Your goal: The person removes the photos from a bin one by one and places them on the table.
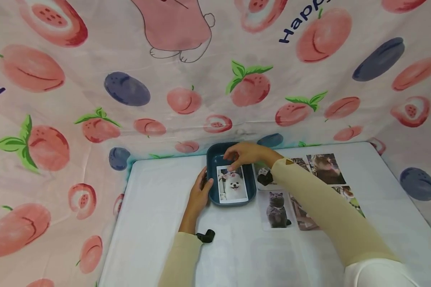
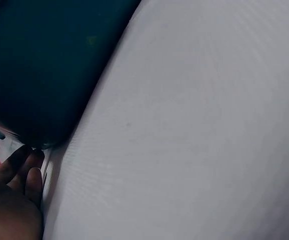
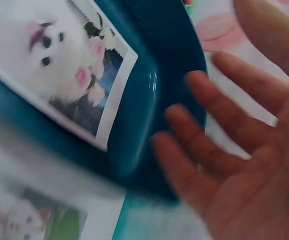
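Observation:
A dark teal tray (image 1: 250,184) stands on the white-covered table near the wall. In it lies a white-bordered photo (image 1: 233,191) of a fluffy white dog with pink flowers. My left hand (image 1: 198,195) is at the tray's left side, its fingers against the outer wall; the left wrist view shows the fingertips (image 2: 22,152) touching the tray near its corner. Over the far part of the tray hovers my right hand (image 1: 249,153), holding nothing. In the right wrist view its fingers (image 3: 194,130) are loosely spread beside the tray's rim.
Right of the tray lie several animal photos, among them a grey cat photo (image 1: 277,211) and a brown-toned photo (image 1: 325,167); my right forearm (image 1: 323,203) covers part of them. A peach-patterned cloth (image 1: 186,131) hangs behind and beside the table (image 1: 158,191).

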The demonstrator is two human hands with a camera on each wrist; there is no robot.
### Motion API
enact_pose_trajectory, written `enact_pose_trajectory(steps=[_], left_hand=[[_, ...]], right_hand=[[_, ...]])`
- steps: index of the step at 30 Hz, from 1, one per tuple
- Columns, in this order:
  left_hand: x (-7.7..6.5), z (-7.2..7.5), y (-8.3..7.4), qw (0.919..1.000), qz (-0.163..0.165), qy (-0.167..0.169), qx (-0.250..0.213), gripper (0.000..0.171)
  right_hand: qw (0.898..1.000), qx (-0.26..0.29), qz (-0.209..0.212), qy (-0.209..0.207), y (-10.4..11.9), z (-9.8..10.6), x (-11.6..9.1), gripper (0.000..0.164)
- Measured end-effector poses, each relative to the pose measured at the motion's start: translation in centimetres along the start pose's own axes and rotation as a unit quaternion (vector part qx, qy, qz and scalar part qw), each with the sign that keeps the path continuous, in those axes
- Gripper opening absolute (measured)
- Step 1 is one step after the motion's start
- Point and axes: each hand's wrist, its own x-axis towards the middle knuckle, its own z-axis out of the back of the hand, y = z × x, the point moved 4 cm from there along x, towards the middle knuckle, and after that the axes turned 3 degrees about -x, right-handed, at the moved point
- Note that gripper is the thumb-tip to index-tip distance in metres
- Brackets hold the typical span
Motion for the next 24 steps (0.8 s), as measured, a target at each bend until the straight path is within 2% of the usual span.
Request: enact_pose_trajectory(steps=[5,9,12,15,18,21,24], left_hand=[[-0.2,0.1,-0.1,1.0,0.002,0.002,-0.006,0.053],[-0.2,0.2,-0.2,0.9999,-0.012,0.004,-0.008,0.056],[-0.2,0.0,-0.3,0.9997,-0.019,0.009,-0.009,0.056],[-0.2,-0.1,-0.2,0.9997,-0.017,0.013,-0.015,0.055],[-0.2,0.0,-0.2,0.9997,-0.013,0.012,-0.015,0.055],[-0.2,0.0,-0.2,0.9998,-0.01,0.008,-0.012,0.056],[-0.2,0.1,-0.2,0.9998,-0.014,0.006,-0.013,0.056]], right_hand=[[0.993,-0.086,-0.048,0.065,0.6,-2.0,2.7,0.069],[0.986,-0.113,-0.104,0.069,0.1,-3.2,4.1,0.072],[0.984,-0.109,-0.126,0.067,-0.3,-3.5,4.4,0.067],[0.985,-0.106,-0.119,0.068,-0.5,-3.6,4.5,0.059],[0.99,-0.09,-0.091,0.053,-0.3,-3.3,4.3,0.048],[0.996,-0.05,-0.065,0.026,-0.2,-3.0,3.8,0.039],[0.999,-0.005,-0.049,0.007,0.0,-2.9,3.1,0.037]])
